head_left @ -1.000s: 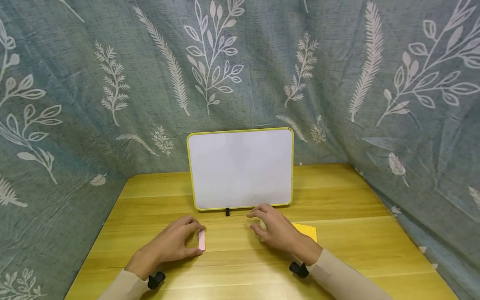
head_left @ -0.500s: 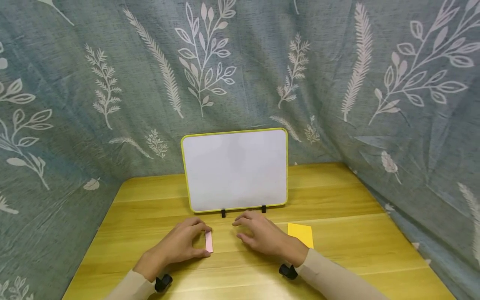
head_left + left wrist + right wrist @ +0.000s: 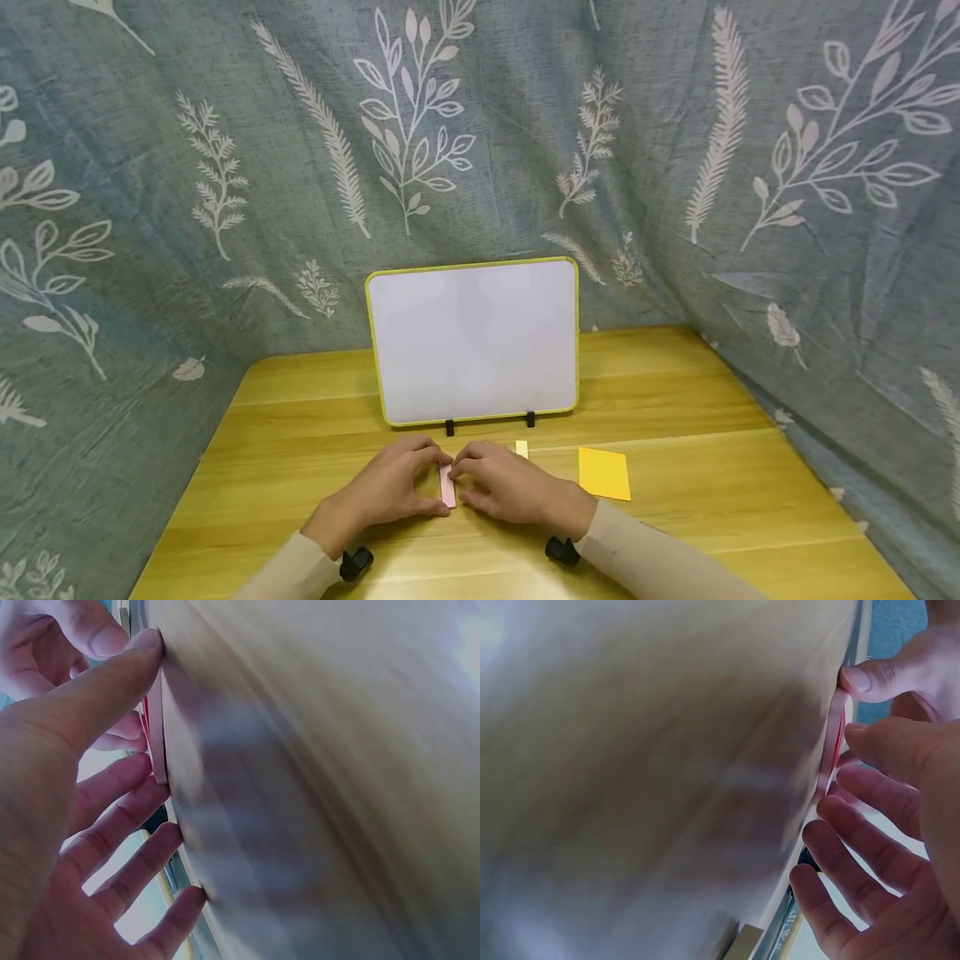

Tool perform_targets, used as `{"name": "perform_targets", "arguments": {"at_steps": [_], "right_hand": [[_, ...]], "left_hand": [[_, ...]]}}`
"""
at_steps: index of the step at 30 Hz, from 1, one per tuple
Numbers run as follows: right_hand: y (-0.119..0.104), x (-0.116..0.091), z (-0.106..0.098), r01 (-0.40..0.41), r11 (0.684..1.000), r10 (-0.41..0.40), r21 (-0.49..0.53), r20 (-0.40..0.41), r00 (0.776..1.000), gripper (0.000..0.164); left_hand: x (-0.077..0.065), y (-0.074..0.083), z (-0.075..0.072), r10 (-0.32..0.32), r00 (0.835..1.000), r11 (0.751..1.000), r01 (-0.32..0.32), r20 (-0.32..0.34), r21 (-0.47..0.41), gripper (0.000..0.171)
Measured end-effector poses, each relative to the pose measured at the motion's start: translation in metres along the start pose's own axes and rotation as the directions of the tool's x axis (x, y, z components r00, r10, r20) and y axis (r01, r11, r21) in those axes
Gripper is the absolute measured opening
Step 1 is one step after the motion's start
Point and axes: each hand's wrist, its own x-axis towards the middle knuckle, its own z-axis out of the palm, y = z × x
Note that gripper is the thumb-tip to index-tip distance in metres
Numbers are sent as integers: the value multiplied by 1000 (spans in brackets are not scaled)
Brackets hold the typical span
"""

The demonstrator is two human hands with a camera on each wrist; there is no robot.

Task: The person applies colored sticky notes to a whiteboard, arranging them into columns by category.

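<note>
A narrow pink sticky note pad (image 3: 447, 492) lies lengthwise before me on the wooden table. My left hand (image 3: 393, 485) holds it by its two ends, thumb at the near end and index finger at the far end. From the right, my right hand (image 3: 513, 483) has its fingertips right at the pad's long edge, fingers loosely bent. In the left wrist view, a thin red edge (image 3: 146, 720) shows along the pink pad (image 3: 159, 754). The right wrist view has my right thumb (image 3: 877, 739) close over the pad (image 3: 830, 742), other fingers spread beside it.
A whiteboard (image 3: 476, 342) with a yellow frame stands behind the hands on small black feet (image 3: 450, 428). A pale yellow strip (image 3: 522, 449) lies behind the right hand, and a yellow-orange square pad (image 3: 604, 474) further right. Patterned curtain (image 3: 480, 167) surrounds the table.
My left hand has moved right with the pink pad. My right hand has come left from over the pale yellow strip to the pad, leaving the strip and the whole orange square in sight.
</note>
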Motion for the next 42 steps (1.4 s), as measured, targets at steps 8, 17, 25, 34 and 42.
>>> {"name": "perform_targets", "arguments": {"at_steps": [8, 17, 25, 34, 42], "right_hand": [[2, 1, 1, -4, 1000, 4, -4, -6, 1000, 28], [1, 5, -3, 13, 1000, -13, 4, 2, 1000, 37], [-3, 7, -2, 28, 1000, -28, 5, -4, 1000, 34], [-4, 8, -1, 18, 999, -19, 33, 22, 1000, 21], [-5, 7, 0, 6, 999, -7, 38, 41, 999, 20]], "left_hand": [[9, 1, 0, -5, 1000, 1000, 4, 25, 10, 62], [11, 1, -5, -3, 1000, 1000, 4, 31, -20, 58], [7, 1, -5, -3, 1000, 999, 4, 21, -34, 53], [5, -2, -6, 11, 1000, 997, -10, 21, -73, 52], [5, -5, -5, -19, 998, 994, 25, 53, -110, 54]]}}
